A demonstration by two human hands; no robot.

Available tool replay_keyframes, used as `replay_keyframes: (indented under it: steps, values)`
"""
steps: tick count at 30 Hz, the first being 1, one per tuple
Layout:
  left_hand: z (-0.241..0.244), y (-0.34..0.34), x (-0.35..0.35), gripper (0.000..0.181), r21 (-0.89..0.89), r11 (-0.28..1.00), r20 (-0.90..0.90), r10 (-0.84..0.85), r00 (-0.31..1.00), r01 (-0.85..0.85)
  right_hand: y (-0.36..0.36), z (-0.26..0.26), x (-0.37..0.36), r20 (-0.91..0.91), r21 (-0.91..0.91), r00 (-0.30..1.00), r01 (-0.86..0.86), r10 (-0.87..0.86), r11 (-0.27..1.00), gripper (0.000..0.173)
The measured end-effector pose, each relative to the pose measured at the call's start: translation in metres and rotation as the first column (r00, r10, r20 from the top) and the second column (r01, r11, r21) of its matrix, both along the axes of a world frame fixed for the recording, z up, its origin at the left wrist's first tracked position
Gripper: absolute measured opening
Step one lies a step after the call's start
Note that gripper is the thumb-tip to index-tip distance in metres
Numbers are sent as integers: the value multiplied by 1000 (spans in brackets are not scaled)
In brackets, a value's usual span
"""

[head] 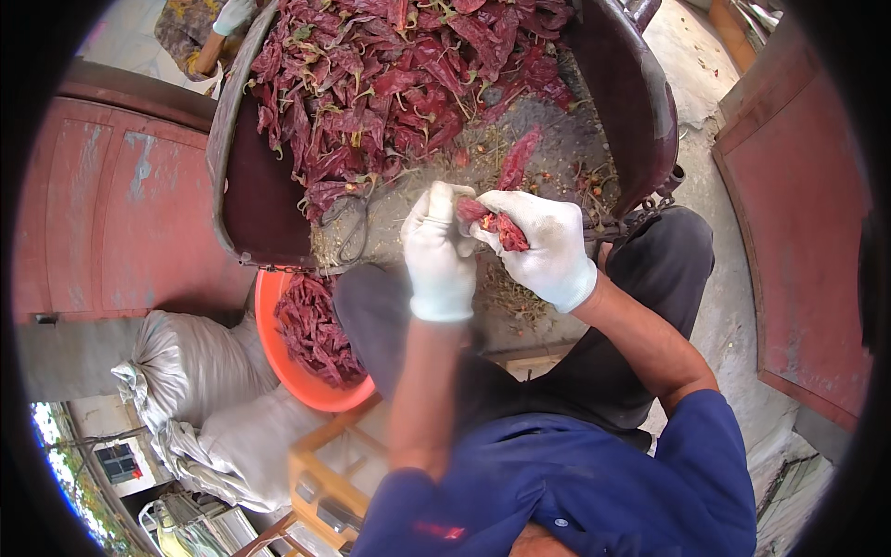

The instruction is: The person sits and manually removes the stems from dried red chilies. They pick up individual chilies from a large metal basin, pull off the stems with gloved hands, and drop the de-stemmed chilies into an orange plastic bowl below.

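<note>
Between my two white-gloved hands is a dried red chili pepper (511,235), crumpled, with its orange inside showing. My right hand (541,240) grips it with curled fingers. At its left end, the fingertips of my left hand (438,237) are closed on it; the exact contact is partly hidden by the glove. Both hands are above the front part of a metal cart bed (390,240). Just beyond my right hand, a single dried pepper (518,159) lies on that bed. A large heap of dried red peppers (397,90), many with stems, fills the back of the cart.
Left of my knee stands an orange plastic basin (268,327) holding dried peppers (317,331). Stuffed white sacks (198,362) lie beside it, near a wooden chair (324,480). A chain (647,205) hangs at the cart's right corner. Another person's gloved hand (234,15) is at upper left.
</note>
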State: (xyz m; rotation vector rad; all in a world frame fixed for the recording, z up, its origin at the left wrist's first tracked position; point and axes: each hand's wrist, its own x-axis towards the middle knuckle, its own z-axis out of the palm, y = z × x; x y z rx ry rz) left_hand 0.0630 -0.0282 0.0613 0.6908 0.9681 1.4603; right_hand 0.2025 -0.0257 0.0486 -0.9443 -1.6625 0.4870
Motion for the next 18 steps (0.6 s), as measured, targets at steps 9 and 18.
replay_keyframes:
  steps: [9,18]
  values:
    - [23,-24,-34,23,171,984,-446,26,895,56,5,12,6,-799,-477,538,-839,269,260,39]
    - [23,-34,-33,25,141,972,-495,-95,864,188,7,8,7,-377,-645,709,-663,596,381,37]
